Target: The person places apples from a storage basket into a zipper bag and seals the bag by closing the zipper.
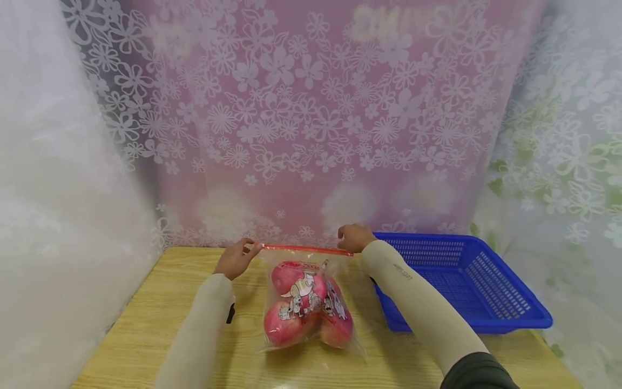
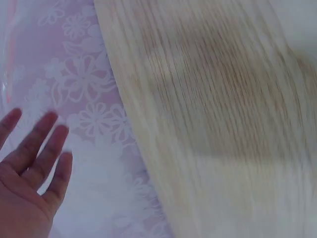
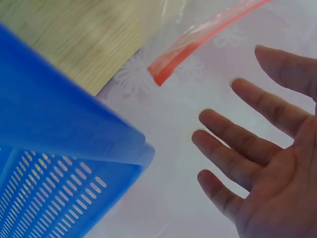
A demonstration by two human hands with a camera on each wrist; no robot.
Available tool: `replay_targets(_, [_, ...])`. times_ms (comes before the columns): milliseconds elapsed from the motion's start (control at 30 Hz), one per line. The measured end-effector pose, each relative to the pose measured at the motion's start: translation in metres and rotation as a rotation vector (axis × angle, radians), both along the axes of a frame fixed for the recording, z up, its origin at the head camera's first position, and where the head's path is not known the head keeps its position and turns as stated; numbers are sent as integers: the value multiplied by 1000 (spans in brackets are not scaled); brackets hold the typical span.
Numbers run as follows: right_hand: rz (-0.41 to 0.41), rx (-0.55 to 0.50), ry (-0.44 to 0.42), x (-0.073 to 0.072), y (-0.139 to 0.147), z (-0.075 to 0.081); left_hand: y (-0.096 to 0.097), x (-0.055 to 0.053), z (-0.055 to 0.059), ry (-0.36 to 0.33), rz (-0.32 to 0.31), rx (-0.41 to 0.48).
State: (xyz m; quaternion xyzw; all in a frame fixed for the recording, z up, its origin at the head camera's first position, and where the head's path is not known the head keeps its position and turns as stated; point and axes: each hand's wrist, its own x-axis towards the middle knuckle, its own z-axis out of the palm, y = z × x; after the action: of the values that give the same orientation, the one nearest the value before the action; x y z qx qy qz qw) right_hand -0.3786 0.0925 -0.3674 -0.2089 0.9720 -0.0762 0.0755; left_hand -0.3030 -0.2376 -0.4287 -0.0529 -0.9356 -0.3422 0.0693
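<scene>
A clear zip bag [image 1: 305,258] with printed cartoon figures and a red zip strip [image 1: 306,249] stands on the table. Several round pink-red fruits [image 1: 285,327] fill it. At the strip's left end my left hand [image 1: 236,259] pinches the corner between thumb and index finger; its other fingers [image 2: 53,148] are spread in the left wrist view, the thumb outside that frame. My right hand [image 1: 355,237] hovers just above the strip's right end. In the right wrist view its fingers [image 3: 233,158] are extended and apart from the red strip end [image 3: 168,67], holding nothing.
A blue slotted plastic basket [image 1: 510,327] stands on the right side of the wooden table [image 1: 146,313], partly behind my right forearm. A pink flowered curtain [image 1: 311,135] hangs close behind the table's far edge, with pale sheeting at both sides.
</scene>
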Motion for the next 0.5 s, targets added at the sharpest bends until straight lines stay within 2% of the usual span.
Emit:
replay_targets(167, [17,-80,19,21,6,13,1,7,9,95,-7,-195])
replay_targets(267, [22,-100,52,33,9,23,3,14,19,127,1,-261])
replay_targets(400, [18,-88,83,52,14,35,6,28,34,141,-27,-356])
replay_targets(500, [10,-70,97,70,17,43,10,43,45,165,-58,-430])
